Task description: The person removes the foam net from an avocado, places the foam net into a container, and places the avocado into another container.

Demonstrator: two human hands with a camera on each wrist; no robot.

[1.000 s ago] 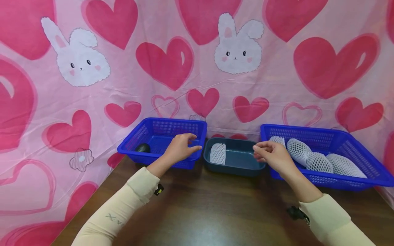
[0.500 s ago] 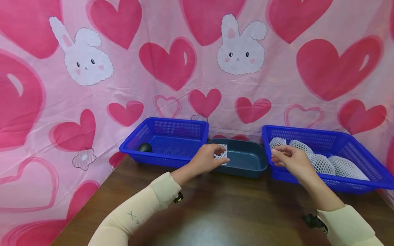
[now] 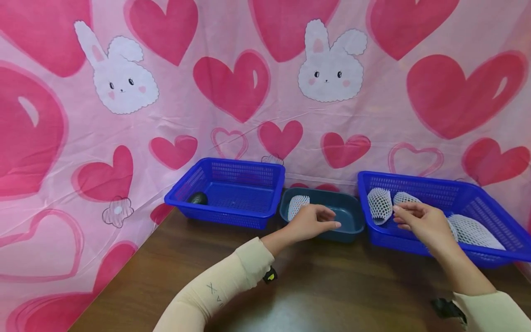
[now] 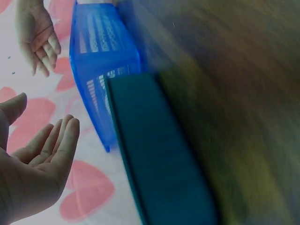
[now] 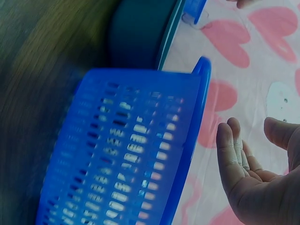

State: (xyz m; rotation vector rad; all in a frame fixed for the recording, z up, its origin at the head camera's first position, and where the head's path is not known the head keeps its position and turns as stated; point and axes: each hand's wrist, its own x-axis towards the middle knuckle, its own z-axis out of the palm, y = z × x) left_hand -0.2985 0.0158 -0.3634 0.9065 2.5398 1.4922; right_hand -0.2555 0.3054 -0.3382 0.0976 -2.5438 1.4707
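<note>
Your left hand (image 3: 308, 224) hovers above the teal tray (image 3: 349, 213), your right hand (image 3: 428, 226) above the right blue basket (image 3: 435, 186), both loosely spread.

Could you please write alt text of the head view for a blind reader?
A person's left hand hovers above a dark tray with one white net in it, while the right hand hovers above a blue basket of similar nets. To the left, a second blue basket holds a dark, rounded object; a pink cloth with hearts and rabbits hangs behind.
</note>
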